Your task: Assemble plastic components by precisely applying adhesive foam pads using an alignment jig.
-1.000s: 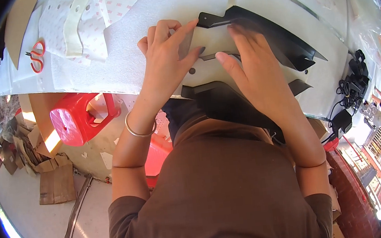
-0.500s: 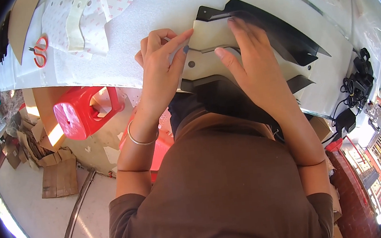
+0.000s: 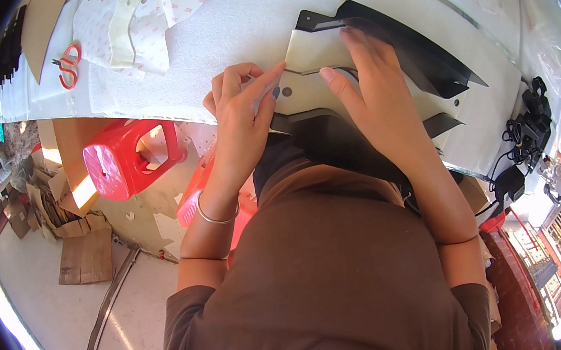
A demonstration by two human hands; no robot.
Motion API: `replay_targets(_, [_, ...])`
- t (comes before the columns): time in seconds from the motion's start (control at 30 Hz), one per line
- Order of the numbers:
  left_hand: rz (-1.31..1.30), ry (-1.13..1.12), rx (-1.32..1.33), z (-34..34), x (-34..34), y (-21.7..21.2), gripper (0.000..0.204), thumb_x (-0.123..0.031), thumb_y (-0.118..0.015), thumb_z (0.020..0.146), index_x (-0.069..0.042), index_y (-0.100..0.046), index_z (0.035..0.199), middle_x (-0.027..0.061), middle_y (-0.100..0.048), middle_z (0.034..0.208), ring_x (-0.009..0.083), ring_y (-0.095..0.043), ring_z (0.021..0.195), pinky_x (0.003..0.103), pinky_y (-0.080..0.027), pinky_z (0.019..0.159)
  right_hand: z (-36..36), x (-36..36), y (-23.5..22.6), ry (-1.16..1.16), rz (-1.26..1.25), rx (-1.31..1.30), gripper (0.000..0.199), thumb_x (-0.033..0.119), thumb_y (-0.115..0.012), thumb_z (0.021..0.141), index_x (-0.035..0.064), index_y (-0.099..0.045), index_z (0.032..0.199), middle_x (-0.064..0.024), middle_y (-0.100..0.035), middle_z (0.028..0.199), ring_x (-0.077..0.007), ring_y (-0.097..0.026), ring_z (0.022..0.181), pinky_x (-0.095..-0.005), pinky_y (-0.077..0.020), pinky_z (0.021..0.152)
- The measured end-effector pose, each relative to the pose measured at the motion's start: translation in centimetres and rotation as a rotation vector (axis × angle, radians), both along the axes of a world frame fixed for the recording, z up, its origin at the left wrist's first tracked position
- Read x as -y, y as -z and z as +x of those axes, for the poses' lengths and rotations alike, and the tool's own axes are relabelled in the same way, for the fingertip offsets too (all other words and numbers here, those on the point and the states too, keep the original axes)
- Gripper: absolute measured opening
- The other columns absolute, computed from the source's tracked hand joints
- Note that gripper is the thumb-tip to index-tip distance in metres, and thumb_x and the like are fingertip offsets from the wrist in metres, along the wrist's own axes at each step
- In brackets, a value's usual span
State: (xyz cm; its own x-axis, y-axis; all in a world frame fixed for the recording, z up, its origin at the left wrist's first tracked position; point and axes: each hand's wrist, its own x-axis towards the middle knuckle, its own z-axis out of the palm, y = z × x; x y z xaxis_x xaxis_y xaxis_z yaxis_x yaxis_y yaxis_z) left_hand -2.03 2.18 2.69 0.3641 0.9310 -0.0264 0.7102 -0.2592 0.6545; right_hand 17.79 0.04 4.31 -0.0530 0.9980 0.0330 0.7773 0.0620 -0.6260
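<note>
A pale cream sheet lies on the table beneath a curved, glossy black panel. Flat on the sheet rests my right hand, fingers stretched along the black panel's inner edge and thumb spread to the left. My left hand is at the sheet's left edge, its index fingertip against that edge. Its thumb sits a little lower, apart from the index finger, and the other fingers are curled. Nearer to me is a second cream piece with a dark hole, and a dark panel reaches over the table's front edge.
Orange-handled scissors lie at the table's far left, beside printed backing paper. Black cables and adapters sit at the right edge. A red plastic stool and cardboard are on the floor to the left.
My left hand has moved nearer to me along the cream sheet's left edge. My right hand is nearly unchanged. The view has shifted slightly.
</note>
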Motion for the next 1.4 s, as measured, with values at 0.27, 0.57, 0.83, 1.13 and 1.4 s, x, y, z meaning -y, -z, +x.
replay_targets(0.27, [0.154,0.021,-0.007,1.5,-3.0,0.9,0.031,-0.012,-0.062,0.080,-0.013,-0.066,0.110,0.0055,-0.051,0.106,0.0220,-0.046,0.100,0.036,-0.026,0.086,4.1,1.0,-5.9,0.171,0.054,-0.374,0.018,0.011,-0.059,0.089,0.0051,-0.065,0.105,-0.0104,-0.064,0.104,-0.0269,-0.063,0.088,-0.0336,-0.0497,0.081])
replay_targets(0.57, [0.106,-0.017,0.059,3.4,-3.0,1.7,0.036,-0.009,-0.065,0.078,-0.013,-0.065,0.113,0.0042,-0.051,0.107,0.0213,-0.044,0.103,0.036,-0.025,0.090,14.1,-0.7,-1.5,-0.008,-0.164,-0.108,0.016,0.013,-0.063,0.086,-0.0011,-0.062,0.094,-0.0075,-0.057,0.082,-0.0204,-0.053,0.074,-0.0285,-0.0432,0.071])
replay_targets(0.83, [0.074,0.007,0.049,3.5,-3.0,2.0,0.042,-0.005,-0.061,0.078,-0.014,-0.063,0.119,0.0039,-0.052,0.111,0.0208,-0.045,0.105,0.036,-0.025,0.094,13.9,-0.8,-1.1,0.002,-0.094,-0.092,0.014,0.013,-0.063,0.085,-0.0005,-0.061,0.089,-0.0088,-0.056,0.079,-0.0248,-0.051,0.066,-0.0305,-0.0432,0.065])
replay_targets(1.13, [0.144,-0.245,0.474,1.2,-3.2,-1.3,0.044,-0.010,-0.042,0.089,-0.007,-0.046,0.132,0.0094,-0.049,0.126,0.0199,-0.047,0.109,0.034,-0.036,0.093,16.3,-1.3,-7.0,-0.044,0.278,0.060,0.013,0.012,-0.061,0.088,-0.0010,-0.061,0.090,-0.0068,-0.056,0.078,-0.0155,-0.050,0.067,-0.0261,-0.0406,0.061])
replay_targets(1.4, [-0.464,0.126,1.009,7.2,-0.5,-1.9,0.072,-0.035,-0.049,0.096,-0.002,-0.013,0.148,0.0163,-0.036,0.141,0.0219,-0.043,0.124,0.037,-0.032,0.105,17.0,-1.3,-10.1,0.316,0.506,-0.025,0.020,0.019,-0.063,0.086,-0.0004,-0.060,0.086,-0.0151,-0.058,0.076,-0.0290,-0.057,0.066,-0.0339,-0.0453,0.063])
